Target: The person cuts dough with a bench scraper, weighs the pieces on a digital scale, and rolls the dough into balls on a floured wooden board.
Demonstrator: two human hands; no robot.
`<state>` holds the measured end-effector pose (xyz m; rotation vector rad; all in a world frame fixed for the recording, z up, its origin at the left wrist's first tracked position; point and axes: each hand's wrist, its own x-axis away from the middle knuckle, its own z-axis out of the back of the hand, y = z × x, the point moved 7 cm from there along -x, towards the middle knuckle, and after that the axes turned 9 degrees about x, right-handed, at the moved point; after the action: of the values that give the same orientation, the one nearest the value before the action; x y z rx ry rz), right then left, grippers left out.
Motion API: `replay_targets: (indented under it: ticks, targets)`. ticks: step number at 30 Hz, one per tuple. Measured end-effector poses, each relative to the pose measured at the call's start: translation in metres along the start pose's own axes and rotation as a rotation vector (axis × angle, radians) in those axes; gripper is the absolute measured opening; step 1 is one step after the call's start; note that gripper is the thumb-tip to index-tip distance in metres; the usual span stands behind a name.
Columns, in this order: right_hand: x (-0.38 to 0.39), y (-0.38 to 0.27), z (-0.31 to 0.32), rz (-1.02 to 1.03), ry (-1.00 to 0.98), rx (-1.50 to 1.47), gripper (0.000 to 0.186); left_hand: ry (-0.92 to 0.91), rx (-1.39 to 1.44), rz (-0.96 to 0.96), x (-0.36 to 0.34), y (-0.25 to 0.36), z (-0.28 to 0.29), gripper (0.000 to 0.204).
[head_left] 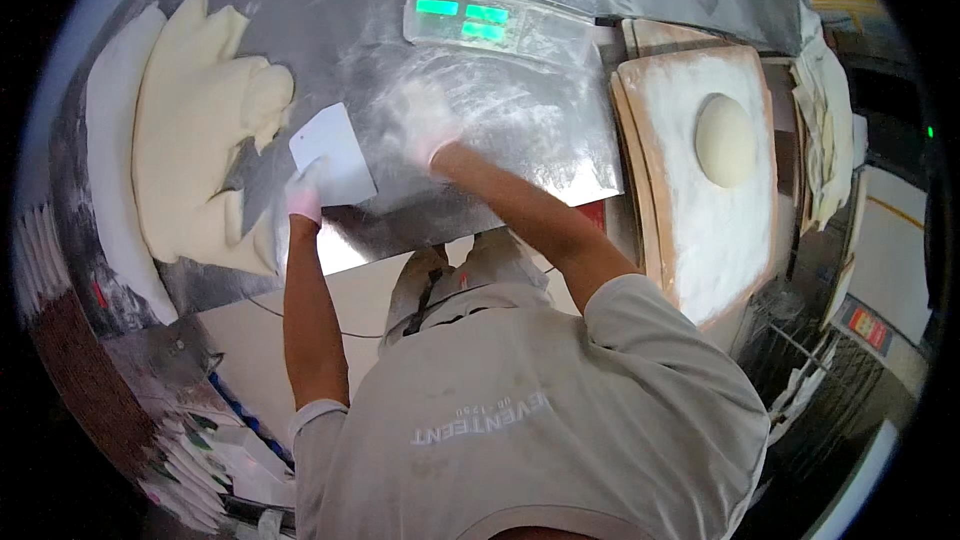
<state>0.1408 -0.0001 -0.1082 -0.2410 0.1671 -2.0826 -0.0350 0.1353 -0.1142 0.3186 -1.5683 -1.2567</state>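
My left hand (305,192), in a pale glove, grips a white dough scraper (338,155) by its near edge, fingers closed on it. The scraper's flat blade lies over the metal table (330,50). To its left spreads a large, ragged slab of pale dough (185,150). My right hand (427,122), also gloved, is at the floured part of the table, right of the scraper. Motion smears its fingers, and nothing held shows in it. A smooth round dough ball (727,140) rests on a floured board (700,240) off to the right.
A scale (500,28) with lit green displays stands at the far side of the table. Along the left edge runs a long white strip (118,165), perhaps cloth. Folded cloths (826,120) hang beyond the stacked boards. A wire rack (800,340) stands at the lower right.
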Motion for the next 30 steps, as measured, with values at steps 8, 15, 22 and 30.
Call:
replay_targets:
  ticks: [8,15,22,30]
  targets:
    - [0.157,0.038,-0.015,0.163,-0.16,-0.175,0.058,0.001,0.057,0.045,0.001,-0.005,0.004,0.034]
    - [0.138,0.12,0.009,-0.399,-0.027,-0.034,0.053,0.004,0.241,-0.009,0.004,-0.003,-0.007,0.033]
    - [0.179,0.09,0.009,-0.188,0.145,-0.128,0.047,-0.269,-0.918,-0.99,0.043,0.146,-0.154,0.037]
    - [0.204,0.127,0.015,-0.331,0.277,-0.329,0.04,-0.194,-1.24,-1.476,0.039,0.054,-0.253,0.036]
